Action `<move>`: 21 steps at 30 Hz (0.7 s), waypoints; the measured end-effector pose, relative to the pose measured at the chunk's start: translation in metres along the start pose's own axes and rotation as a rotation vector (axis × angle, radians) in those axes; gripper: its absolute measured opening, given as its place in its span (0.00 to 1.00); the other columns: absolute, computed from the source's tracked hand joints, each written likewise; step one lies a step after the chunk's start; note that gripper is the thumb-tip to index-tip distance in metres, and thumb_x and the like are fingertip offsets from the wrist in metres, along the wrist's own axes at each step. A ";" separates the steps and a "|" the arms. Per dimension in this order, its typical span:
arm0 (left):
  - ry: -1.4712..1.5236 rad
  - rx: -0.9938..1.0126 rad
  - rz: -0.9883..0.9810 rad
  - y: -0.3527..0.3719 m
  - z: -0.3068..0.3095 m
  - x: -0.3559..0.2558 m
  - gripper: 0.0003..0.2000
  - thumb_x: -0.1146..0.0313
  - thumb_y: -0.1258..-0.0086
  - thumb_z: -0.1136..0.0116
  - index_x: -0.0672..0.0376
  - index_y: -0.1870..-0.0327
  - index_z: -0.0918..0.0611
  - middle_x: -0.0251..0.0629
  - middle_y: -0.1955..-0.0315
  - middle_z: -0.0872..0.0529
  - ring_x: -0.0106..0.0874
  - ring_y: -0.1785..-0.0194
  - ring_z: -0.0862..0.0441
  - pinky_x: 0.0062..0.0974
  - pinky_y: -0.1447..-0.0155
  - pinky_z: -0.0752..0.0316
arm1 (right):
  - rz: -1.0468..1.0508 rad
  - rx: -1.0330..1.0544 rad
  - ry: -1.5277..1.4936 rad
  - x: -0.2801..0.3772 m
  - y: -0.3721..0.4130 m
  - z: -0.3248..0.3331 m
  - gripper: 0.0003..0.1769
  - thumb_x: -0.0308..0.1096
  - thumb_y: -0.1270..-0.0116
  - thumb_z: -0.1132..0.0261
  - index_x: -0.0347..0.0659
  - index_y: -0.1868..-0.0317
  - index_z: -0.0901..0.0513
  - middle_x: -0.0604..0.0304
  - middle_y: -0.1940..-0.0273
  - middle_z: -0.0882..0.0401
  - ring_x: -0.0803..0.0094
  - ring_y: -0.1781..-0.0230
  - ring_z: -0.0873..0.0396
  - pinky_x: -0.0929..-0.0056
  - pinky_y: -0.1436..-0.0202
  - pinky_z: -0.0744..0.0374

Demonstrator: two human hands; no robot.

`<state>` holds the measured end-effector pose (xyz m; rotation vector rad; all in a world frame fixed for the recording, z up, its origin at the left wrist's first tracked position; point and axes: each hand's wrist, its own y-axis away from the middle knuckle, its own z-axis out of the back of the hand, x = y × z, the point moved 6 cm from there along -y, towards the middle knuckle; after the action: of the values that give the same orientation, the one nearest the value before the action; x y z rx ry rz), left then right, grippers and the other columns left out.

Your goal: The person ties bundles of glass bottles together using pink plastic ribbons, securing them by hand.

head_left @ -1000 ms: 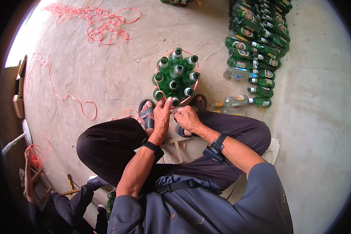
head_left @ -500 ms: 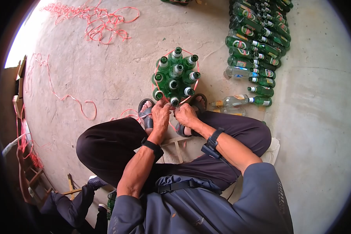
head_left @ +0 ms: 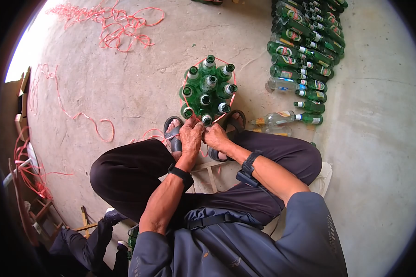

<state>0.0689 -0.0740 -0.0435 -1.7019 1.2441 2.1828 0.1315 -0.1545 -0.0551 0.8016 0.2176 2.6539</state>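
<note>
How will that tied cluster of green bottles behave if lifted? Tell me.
Probably heavy: the bottle cluster is about ten glass bottles. The thin red string round them looks floppy, so they could sag or clink. Glass would likely break if dropped.

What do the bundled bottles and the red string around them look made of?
The bottles look like glass: glossy green, with see-through walls and bright glints. The red string is probably thin plastic twine, smooth and springy, since loose lengths on the floor hold stiff loops. It is too fine to be sure.
</note>
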 end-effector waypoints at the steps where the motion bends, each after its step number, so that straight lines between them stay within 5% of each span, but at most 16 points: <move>1: 0.001 0.001 0.001 0.001 -0.001 -0.002 0.15 0.68 0.38 0.47 0.69 0.55 0.19 0.45 0.66 0.13 0.32 0.67 0.18 0.28 0.61 0.25 | -0.150 0.025 -0.256 -0.006 0.000 -0.002 0.11 0.35 0.46 0.40 0.35 0.71 0.17 0.47 0.69 0.17 0.52 0.71 0.18 0.58 0.67 0.20; 2: -0.054 -0.018 0.014 0.001 0.000 -0.003 0.15 0.67 0.38 0.46 0.69 0.56 0.19 0.44 0.69 0.13 0.31 0.69 0.19 0.28 0.62 0.26 | -0.299 0.049 -0.513 -0.011 0.002 -0.006 0.13 0.37 0.45 0.40 0.35 0.67 0.16 0.44 0.66 0.16 0.49 0.67 0.17 0.56 0.64 0.21; 12: 0.093 0.022 0.080 0.002 -0.001 -0.004 0.14 0.65 0.31 0.51 0.68 0.60 0.19 0.41 0.74 0.14 0.30 0.69 0.18 0.26 0.62 0.26 | -0.363 0.083 -0.770 -0.033 0.008 -0.052 0.13 0.35 0.44 0.40 0.34 0.75 0.15 0.44 0.74 0.18 0.49 0.72 0.18 0.56 0.65 0.20; 14: 0.208 0.002 0.053 0.003 -0.003 -0.001 0.14 0.65 0.31 0.51 0.68 0.60 0.19 0.41 0.74 0.14 0.29 0.69 0.18 0.25 0.62 0.26 | 0.225 0.026 -0.170 -0.008 0.012 -0.035 0.06 0.29 0.45 0.41 0.36 0.75 0.20 0.58 0.79 0.23 0.70 0.78 0.22 0.72 0.76 0.23; 18: 0.308 0.008 0.047 0.004 -0.002 -0.006 0.15 0.66 0.32 0.52 0.70 0.58 0.19 0.41 0.74 0.14 0.28 0.68 0.19 0.22 0.62 0.27 | -0.024 0.040 -0.382 0.002 0.014 0.003 0.12 0.31 0.45 0.41 0.32 0.76 0.15 0.45 0.78 0.20 0.51 0.73 0.18 0.57 0.66 0.19; 20: 0.240 0.035 0.057 0.002 -0.001 -0.004 0.15 0.66 0.32 0.52 0.70 0.57 0.19 0.42 0.73 0.14 0.28 0.69 0.19 0.22 0.62 0.27 | 0.086 0.135 0.184 0.016 0.011 0.003 0.12 0.31 0.45 0.41 0.31 0.76 0.16 0.44 0.75 0.19 0.50 0.71 0.18 0.56 0.65 0.20; 21: 0.171 0.061 0.068 0.000 0.000 -0.003 0.15 0.66 0.32 0.52 0.70 0.56 0.19 0.42 0.73 0.13 0.27 0.69 0.19 0.21 0.62 0.27 | 0.087 0.134 0.184 0.016 0.011 -0.002 0.12 0.31 0.45 0.41 0.31 0.76 0.16 0.44 0.75 0.19 0.50 0.71 0.18 0.56 0.65 0.20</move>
<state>0.0698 -0.0730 -0.0411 -1.8823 1.4127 2.0478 0.1144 -0.1580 -0.0463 0.6190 0.4212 2.8210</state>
